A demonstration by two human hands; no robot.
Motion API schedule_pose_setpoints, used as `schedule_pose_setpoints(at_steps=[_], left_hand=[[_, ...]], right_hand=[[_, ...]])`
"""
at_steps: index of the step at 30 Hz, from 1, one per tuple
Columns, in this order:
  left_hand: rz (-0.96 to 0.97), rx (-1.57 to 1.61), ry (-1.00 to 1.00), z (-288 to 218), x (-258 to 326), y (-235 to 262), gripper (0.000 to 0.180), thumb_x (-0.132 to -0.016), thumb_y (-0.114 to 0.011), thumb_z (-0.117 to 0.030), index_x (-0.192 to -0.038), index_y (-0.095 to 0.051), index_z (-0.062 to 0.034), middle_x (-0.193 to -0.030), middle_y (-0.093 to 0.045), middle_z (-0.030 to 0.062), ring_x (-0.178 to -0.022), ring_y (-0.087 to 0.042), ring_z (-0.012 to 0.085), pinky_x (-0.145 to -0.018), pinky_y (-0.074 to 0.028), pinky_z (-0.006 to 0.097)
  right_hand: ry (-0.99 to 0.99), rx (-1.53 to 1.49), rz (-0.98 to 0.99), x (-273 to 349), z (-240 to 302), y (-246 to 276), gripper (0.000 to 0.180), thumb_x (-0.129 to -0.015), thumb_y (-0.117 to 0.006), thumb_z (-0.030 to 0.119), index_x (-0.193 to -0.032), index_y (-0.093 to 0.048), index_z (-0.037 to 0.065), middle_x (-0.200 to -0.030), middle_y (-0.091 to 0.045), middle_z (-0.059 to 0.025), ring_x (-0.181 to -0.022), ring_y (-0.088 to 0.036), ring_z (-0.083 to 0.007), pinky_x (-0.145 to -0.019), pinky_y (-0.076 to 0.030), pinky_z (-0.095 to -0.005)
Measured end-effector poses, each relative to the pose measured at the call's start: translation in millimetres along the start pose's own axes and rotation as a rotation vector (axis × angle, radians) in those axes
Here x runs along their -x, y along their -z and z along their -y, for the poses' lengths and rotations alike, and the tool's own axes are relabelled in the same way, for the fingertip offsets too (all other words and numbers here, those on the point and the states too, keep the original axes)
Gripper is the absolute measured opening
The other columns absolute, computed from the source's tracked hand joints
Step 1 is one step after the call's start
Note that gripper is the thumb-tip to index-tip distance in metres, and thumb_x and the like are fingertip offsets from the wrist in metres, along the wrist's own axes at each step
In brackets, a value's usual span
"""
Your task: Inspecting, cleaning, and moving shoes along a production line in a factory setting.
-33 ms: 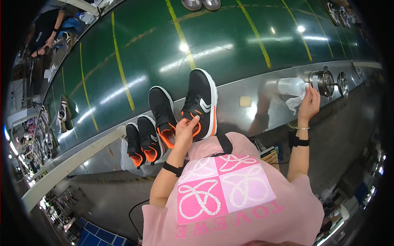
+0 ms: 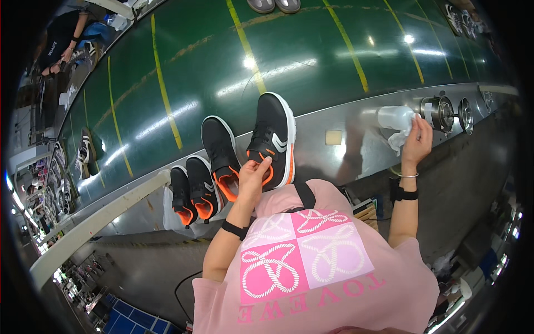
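A black sneaker [image 2: 272,136] with a white sole, orange trim and an orange lining rests at the metal edge in front of me. My left hand [image 2: 253,177] is closed on its collar, thumb on the tongue side. Over at the right, a whitish plastic bottle [image 2: 394,117] lies on the metal ledge. My right hand [image 2: 417,139] pinches a crumpled white cloth [image 2: 397,140] against the bottle's narrow end; the fingers partly hide that end. Just left of the held sneaker is a second black sneaker [image 2: 218,142] with orange lining.
Two more black-and-orange shoes [image 2: 201,186] stand farther left, beside a pale rail [image 2: 105,225]. A yellowish block [image 2: 334,137] sits on the metal ledge [image 2: 356,158]. Right of the bottle stands a metal pot [image 2: 436,113]. Beyond stretches a green belt [image 2: 206,61] with yellow lines and grey shoes [image 2: 273,5].
My right hand has shifted slightly left, and the white cloth has risen a little and bunched up beside the bottle. My left hand and the sneaker stay nearly still.
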State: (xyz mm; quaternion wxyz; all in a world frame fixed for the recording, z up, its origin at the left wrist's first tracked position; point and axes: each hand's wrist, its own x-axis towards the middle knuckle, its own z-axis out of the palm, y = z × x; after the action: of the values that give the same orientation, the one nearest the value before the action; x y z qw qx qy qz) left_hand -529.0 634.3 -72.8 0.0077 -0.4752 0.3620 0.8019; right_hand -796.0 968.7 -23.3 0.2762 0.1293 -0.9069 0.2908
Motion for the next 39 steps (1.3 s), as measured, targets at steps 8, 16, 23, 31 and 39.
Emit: schedule_pose_setpoints(at_steps=[8,16,23,31,39], left_hand=[[0.026,-0.031,-0.030,3.1,4.7,-8.5,0.022,-0.091,-0.068,-0.010,-0.110,-0.063,0.0008,-0.099,-0.068,0.0046,-0.085,-0.063,0.0087,-0.078,-0.051,0.023],[0.023,-0.046,-0.048,3.3,4.7,-9.2,0.025,-0.090,-0.069,-0.011,-0.112,-0.063,-0.0007,-0.095,-0.066,0.0013,-0.077,-0.058,0.0046,-0.070,-0.048,0.020],[0.047,-0.034,-0.051,1.1,5.9,-11.7,0.024,-0.091,-0.068,-0.011,-0.111,-0.062,0.0023,-0.099,-0.067,0.0041,-0.086,-0.061,0.0061,-0.078,-0.049,0.021],[0.051,-0.087,-0.074,1.6,5.7,-11.9,0.024,-0.092,-0.067,-0.011,-0.111,-0.062,0.0022,-0.100,-0.067,0.0043,-0.088,-0.061,0.0065,-0.079,-0.049,0.022],[0.066,-0.113,-0.082,1.7,5.1,-11.2,0.023,-0.093,-0.066,-0.011,-0.111,-0.062,0.0022,-0.100,-0.067,0.0045,-0.088,-0.061,0.0068,-0.079,-0.049,0.022]], right_hand=[[0.115,-0.602,0.651,69.5,146.0,-70.7,0.013,-0.083,-0.069,0.002,-0.095,-0.068,0.004,-0.094,-0.065,-0.0116,-0.084,-0.064,-0.0284,-0.075,-0.052,-0.0346],[0.078,-0.772,0.915,103.5,203.2,-113.6,0.011,-0.084,-0.064,0.001,-0.095,-0.064,0.002,-0.099,-0.059,-0.0126,-0.084,-0.063,-0.0300,-0.074,-0.051,-0.0371],[0.356,-0.671,0.867,97.3,199.4,-125.1,0.013,-0.082,-0.064,-0.001,-0.095,-0.063,0.000,-0.097,-0.060,-0.0147,-0.088,-0.062,-0.0320,-0.076,-0.052,-0.0374],[0.286,-0.625,0.877,94.5,200.2,-124.9,0.013,-0.082,-0.064,-0.002,-0.095,-0.062,0.000,-0.098,-0.060,-0.0160,-0.091,-0.061,-0.0341,-0.079,-0.051,-0.0395],[0.382,-0.710,0.921,97.7,198.5,-124.2,0.010,-0.083,-0.063,0.002,-0.093,-0.061,0.000,-0.095,-0.059,-0.0149,-0.088,-0.061,-0.0345,-0.076,-0.052,-0.0397]])
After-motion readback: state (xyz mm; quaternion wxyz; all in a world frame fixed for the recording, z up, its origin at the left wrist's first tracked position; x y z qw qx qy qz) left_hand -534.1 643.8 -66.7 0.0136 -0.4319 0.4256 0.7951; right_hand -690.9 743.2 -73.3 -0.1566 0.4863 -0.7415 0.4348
